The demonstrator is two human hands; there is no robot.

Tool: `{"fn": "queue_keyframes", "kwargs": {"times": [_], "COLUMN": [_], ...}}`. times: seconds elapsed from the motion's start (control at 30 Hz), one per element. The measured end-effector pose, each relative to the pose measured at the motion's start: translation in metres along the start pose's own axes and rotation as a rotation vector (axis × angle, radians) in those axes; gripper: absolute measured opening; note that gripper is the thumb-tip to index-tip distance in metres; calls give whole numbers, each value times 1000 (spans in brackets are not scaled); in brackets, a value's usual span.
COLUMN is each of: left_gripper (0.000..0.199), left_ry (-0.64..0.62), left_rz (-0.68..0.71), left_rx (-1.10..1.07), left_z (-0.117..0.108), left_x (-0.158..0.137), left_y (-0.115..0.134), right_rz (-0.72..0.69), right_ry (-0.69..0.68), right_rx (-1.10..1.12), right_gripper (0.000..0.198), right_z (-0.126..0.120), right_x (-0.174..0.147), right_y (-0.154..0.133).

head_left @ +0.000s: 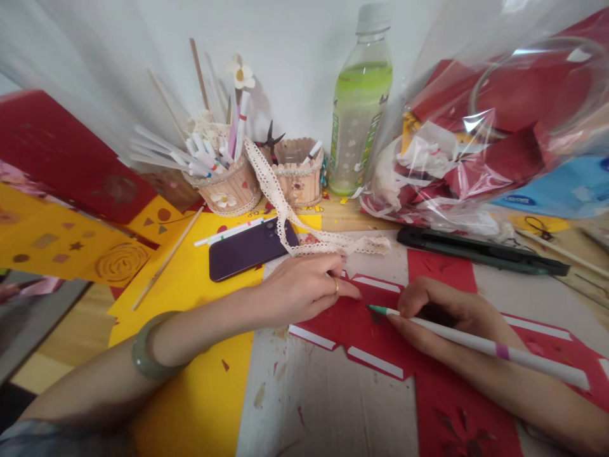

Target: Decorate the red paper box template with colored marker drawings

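Observation:
My left hand (307, 285), with a gold ring on a finger, rests on a red cut-out paper piece (342, 330) edged with white strips. Its index finger is stretched out against the paper and the other fingers are partly curled. A white marker pen (457, 339) with a green tip and a purple band is pinched in my right hand (442, 311). The pen's tip points at the red paper, just right of my left fingertip; whether it touches cannot be made out. Beneath the right forearm lies a red paper strip (457, 393) with a flower-shaped cut.
Behind my hands lie a dark phone (245, 254), lace ribbon (328, 240) and a black-green utility knife (480, 251). Further back stand a pen holder (228, 190), another holder (297, 181), a bottle (361, 108) and a plastic bag (451, 158). Yellow paper (200, 393) spreads at left.

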State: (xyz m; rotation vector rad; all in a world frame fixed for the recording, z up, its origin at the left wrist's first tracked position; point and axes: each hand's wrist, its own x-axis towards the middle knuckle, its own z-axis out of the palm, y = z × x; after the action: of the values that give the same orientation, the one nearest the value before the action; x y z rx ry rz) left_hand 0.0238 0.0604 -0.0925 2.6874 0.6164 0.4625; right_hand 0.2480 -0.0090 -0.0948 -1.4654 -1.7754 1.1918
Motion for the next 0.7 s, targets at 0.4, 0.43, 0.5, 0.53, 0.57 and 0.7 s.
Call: {"fn": "queue_keyframes", "kwargs": {"times": [0.4,0.43,0.5,0.53,0.57,0.7], "left_gripper": [32,32,31,31,31,31], "left_ry": [18,22,27,26,23,15], "left_rz": [7,10,12,8,4,-11], "left_rx": [-8,-15,-26,-28,-30,-33], "left_z": [1,1,1,1,1,0], "left_x": [-1,-1,-1,-1,-1,-1], "left_y": [-1,-1,-1,-1,-1,0], "right_rz": [-17,-30,-40,-42,-41,-34], "right_ry": [85,104,121,122,117,100], "right_rx": [-6,-9,-12,-15,-21,-38], "right_gripper": [23,24,24,24,24,24], "right_z": [-1,-1,-1,-1,-1,-1], "right_x": [0,0,-1,-1,-1,-2], "right_y": [1,1,2,3,3,4]}}
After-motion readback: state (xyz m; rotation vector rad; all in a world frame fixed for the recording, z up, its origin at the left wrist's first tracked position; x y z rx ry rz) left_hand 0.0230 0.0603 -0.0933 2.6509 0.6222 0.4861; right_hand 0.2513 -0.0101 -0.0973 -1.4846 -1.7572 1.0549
